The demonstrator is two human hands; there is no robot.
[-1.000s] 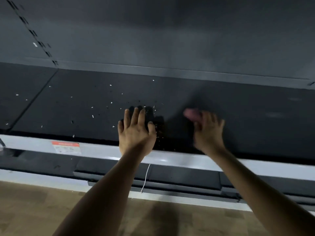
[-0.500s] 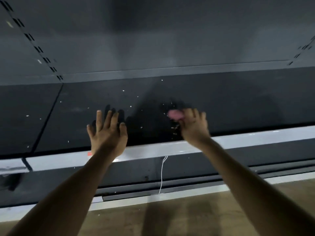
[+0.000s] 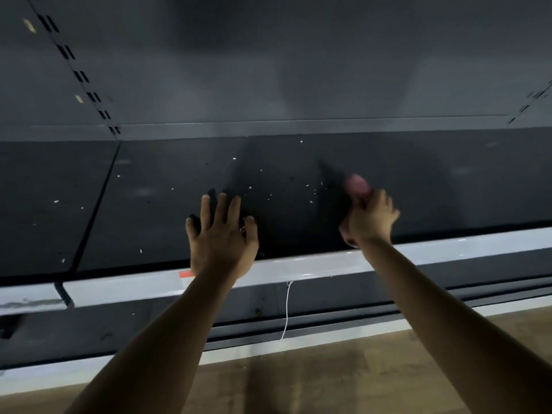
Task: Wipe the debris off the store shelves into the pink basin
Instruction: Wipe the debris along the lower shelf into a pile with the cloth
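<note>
Debris (image 3: 306,185) lies as pale flecks on the dark shelf (image 3: 167,222), mostly between the hands, with darker crumbs banked against the left hand (image 3: 222,243) near the front edge. Over the last second the hands have drawn apart: the right hand (image 3: 370,219) has carried its blurred pink wiper (image 3: 355,183) back toward mid-shelf. Its grip is curled round the wiper; the left lies flat, fingers spread, holding nothing. Pink basin not in view; judged between strokes, transfer still outstanding
</note>
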